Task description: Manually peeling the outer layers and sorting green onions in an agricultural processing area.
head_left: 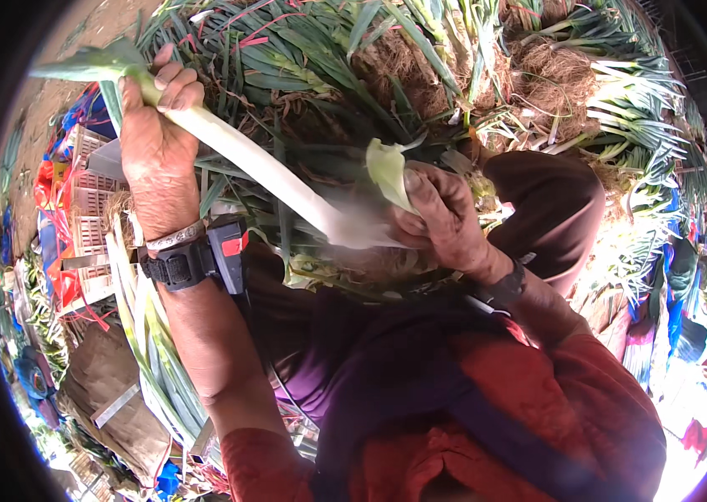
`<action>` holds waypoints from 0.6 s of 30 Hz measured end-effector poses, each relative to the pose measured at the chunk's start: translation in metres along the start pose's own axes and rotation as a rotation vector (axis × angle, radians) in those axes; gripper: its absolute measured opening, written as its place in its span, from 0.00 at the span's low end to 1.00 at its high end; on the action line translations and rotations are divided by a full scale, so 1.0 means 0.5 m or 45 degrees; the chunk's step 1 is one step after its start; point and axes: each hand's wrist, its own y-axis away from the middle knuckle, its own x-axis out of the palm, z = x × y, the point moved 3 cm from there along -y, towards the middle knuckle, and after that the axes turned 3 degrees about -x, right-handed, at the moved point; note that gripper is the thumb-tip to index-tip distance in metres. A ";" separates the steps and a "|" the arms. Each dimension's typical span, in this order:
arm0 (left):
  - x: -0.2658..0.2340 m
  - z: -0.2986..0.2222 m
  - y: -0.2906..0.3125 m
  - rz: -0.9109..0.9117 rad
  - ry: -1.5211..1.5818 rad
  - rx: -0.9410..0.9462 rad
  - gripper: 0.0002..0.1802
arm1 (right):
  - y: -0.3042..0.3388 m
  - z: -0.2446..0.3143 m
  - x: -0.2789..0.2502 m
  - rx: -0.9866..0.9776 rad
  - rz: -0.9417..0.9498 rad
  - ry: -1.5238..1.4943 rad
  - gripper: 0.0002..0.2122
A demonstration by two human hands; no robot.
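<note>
A long leek (261, 167) slants across the middle, its green top at the upper left and its white shaft running down to the right. My left hand (157, 125) is closed round it just below the leaves. The root end of the leek is smeared by motion near my right hand (441, 217). Between the thumb and fingers of that hand, a pale green strip of outer leaf (389, 171) is pinched and sticks upward. Whether my right fingers also touch the leek's lower end is hidden by blur.
A large heap of leeks (286, 63) with pink ties lies ahead, tangled brown roots (550, 84) at its right. More leeks (161, 343) lie beside my left forearm, near a pale plastic crate (90, 201). Brown sacking (111, 393) is at the lower left.
</note>
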 end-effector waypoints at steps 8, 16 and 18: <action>-0.061 -0.171 0.014 0.028 -0.023 0.031 0.31 | 0.145 -0.074 -0.146 -0.476 0.595 2.110 0.09; -0.080 -0.129 0.017 -0.116 -0.213 0.167 0.28 | -0.039 -0.007 0.054 -0.743 0.439 1.351 0.15; -0.076 -0.120 0.021 -0.102 -0.161 0.154 0.28 | -0.060 -0.008 0.099 -0.715 0.456 1.236 0.16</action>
